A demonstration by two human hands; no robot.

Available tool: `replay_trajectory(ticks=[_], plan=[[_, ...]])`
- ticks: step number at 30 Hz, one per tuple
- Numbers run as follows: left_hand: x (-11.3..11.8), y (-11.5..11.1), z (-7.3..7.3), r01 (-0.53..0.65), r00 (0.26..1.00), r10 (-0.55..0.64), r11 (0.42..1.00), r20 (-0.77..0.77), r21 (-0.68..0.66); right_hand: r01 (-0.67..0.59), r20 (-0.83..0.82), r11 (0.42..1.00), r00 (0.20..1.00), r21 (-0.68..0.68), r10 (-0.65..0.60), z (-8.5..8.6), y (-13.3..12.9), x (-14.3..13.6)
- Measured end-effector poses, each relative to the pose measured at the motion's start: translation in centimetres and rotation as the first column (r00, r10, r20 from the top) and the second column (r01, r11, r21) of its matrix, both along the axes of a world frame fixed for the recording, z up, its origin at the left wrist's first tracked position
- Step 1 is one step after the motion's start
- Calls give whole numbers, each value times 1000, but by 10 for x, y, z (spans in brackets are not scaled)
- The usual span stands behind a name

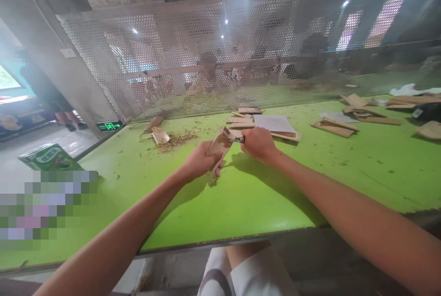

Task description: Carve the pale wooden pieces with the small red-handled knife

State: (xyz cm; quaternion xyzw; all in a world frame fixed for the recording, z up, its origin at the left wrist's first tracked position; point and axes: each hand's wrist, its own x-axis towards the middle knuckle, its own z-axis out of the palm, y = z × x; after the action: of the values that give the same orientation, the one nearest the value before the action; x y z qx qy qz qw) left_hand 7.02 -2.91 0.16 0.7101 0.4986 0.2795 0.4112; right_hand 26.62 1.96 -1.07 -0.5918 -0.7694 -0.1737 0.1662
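Observation:
My left hand (204,159) is wrapped round a flat pale piece of wood or bamboo (220,145), held tilted above the green table. In my right hand (259,143) is a small knife (235,140), its metal blade against the upper end of the piece. Most of the knife's handle is hidden by my fingers. Just beyond my hands lie several wooden strips (241,120) and a white sheet of paper (275,124) on a board. To the left of my left hand, a curved pale piece of wood (160,136) rests beside brown shavings (177,142).
A perforated metal screen (206,57) rises along the back of the green table (213,218). Several wooden pieces (336,127) and a black object (429,111) lie to the right. A green box (51,157) stands at the left. People are blurred behind the screen.

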Motion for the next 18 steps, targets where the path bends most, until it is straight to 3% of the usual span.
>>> replay_trajectory(ticks=[6,10,14,18], plan=[[12,-6,4,8,968,2,999,250,-41,14,-262,999,965,42,-2,6,0,-9],[4,0,6,10,981,0,999,192,-51,-52,-278,999,959,-4,49,6,2,-7],[-15,14,1,60,989,-50,995,138,-76,-110,-294,987,953,-116,71,1,4,-5],[-24,25,-3,69,989,-57,993,137,-91,-160,-357,977,929,-140,101,-3,8,-5]])
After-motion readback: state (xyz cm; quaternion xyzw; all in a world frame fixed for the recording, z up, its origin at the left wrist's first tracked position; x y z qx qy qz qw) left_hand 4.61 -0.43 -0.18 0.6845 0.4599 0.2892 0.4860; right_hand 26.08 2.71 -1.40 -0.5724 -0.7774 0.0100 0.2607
